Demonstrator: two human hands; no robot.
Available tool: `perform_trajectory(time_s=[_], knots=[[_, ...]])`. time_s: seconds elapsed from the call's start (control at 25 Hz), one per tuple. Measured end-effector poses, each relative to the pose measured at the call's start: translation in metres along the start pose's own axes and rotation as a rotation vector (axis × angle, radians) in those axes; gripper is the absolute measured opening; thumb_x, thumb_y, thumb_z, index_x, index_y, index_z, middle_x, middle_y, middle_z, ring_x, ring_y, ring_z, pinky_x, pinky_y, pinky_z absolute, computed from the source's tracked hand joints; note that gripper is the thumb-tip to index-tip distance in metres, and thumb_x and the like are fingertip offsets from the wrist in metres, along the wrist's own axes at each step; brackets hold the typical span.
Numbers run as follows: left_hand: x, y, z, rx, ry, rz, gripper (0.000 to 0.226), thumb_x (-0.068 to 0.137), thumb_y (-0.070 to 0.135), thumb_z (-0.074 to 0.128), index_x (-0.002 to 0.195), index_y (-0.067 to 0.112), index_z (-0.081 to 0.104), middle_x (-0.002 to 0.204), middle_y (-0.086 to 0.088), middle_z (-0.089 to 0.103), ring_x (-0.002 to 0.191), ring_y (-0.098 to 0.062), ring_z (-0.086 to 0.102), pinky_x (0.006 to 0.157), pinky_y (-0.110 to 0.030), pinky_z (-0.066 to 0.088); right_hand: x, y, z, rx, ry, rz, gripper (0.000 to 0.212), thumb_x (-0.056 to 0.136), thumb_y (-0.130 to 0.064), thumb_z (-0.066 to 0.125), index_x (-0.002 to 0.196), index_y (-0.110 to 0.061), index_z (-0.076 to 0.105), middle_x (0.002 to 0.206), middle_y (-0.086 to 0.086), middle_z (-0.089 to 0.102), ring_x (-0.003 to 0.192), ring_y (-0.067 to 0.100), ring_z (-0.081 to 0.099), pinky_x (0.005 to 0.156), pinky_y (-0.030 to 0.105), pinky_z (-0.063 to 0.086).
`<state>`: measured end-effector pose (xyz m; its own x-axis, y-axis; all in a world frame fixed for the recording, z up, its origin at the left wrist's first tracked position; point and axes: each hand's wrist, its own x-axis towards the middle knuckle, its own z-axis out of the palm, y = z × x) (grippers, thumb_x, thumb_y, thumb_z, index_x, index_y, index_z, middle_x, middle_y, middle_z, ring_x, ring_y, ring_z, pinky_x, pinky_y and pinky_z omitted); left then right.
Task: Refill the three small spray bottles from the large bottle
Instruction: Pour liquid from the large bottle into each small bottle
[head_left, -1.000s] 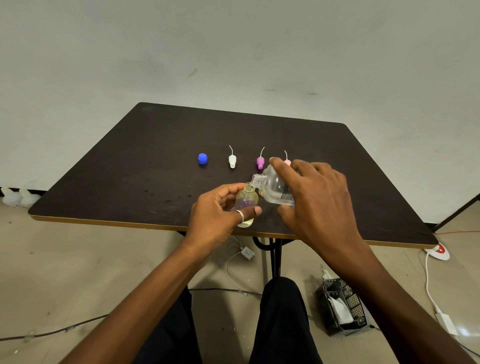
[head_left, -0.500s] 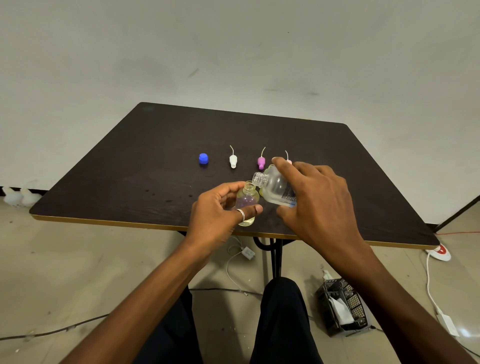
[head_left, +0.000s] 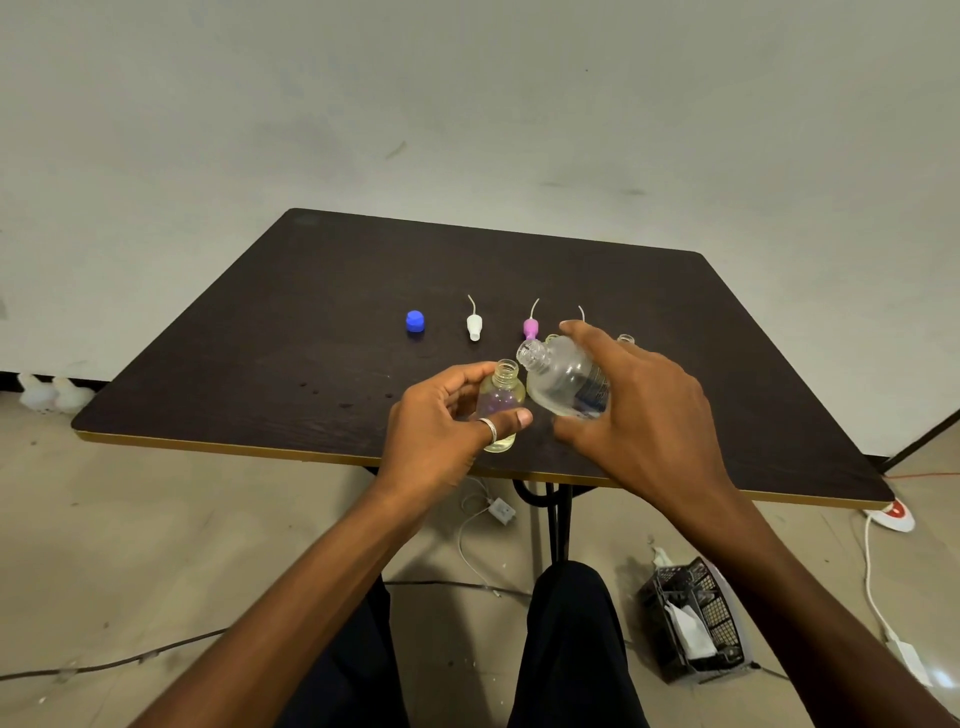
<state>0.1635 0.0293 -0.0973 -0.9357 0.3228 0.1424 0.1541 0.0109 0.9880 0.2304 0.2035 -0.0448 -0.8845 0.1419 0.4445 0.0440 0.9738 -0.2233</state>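
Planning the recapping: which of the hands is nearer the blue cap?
Left. The left hand, holding a small bottle, sits toward the near table edge, just right of the blue cap; the right hand, gripping the large bottle, is farther right.

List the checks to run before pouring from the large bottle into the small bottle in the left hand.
1. Small bottle open and upright, held by the left hand: ok.
2. Large bottle uncapped, gripped by the right hand: ok.
3. Large bottle's mouth over the small bottle's mouth: not ok, it sits beside it, to the right.
4. Room left in the small bottle: cannot tell.
5. Blue cap, white spray head and pink spray head lying farther back on the table: ok.
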Motion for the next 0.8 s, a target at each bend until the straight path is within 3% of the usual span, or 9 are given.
perform_trajectory(time_s=[0.12, 0.4, 0.8], knots=[[0.004, -0.002, -0.002, 0.001, 0.019, -0.007, 0.054, 0.070, 0.016, 0.089, 0.119, 0.026, 0.069, 0.106, 0.013, 0.075, 0.100, 0.000, 0.069, 0.091, -0.028, 0.057, 0.004, 0.007, 0.000, 0.253, -0.009, 0.065, 0.078, 0.068, -0.045, 0.082, 0.137, -0.037, 0.047, 0.118, -0.004, 0.066, 0.094, 0.012, 0.061, 0.082, 0.029, 0.053], [0.024, -0.005, -0.016, -0.031, 0.080, -0.021, 0.048, 0.072, 0.014, 0.087, 0.117, 0.024, 0.070, 0.103, 0.008, 0.076, 0.099, -0.006, 0.071, 0.092, -0.034, 0.057, 0.010, 0.017, 0.003, 0.877, -0.009, 0.284, 0.070, 0.065, -0.031, 0.085, 0.125, -0.041, 0.052, 0.116, -0.017, 0.063, 0.106, 0.009, 0.063, 0.084, 0.030, 0.058], [0.099, -0.034, -0.041, 0.106, 0.266, -0.054, 0.052, 0.068, 0.018, 0.090, 0.117, 0.022, 0.072, 0.098, 0.009, 0.077, 0.092, -0.003, 0.072, 0.090, -0.031, 0.058, 0.016, 0.027, 0.002, 1.023, 0.062, 0.327, 0.064, 0.068, -0.017, 0.085, 0.120, -0.039, 0.054, 0.111, -0.018, 0.066, 0.102, 0.003, 0.065, 0.075, 0.022, 0.057]])
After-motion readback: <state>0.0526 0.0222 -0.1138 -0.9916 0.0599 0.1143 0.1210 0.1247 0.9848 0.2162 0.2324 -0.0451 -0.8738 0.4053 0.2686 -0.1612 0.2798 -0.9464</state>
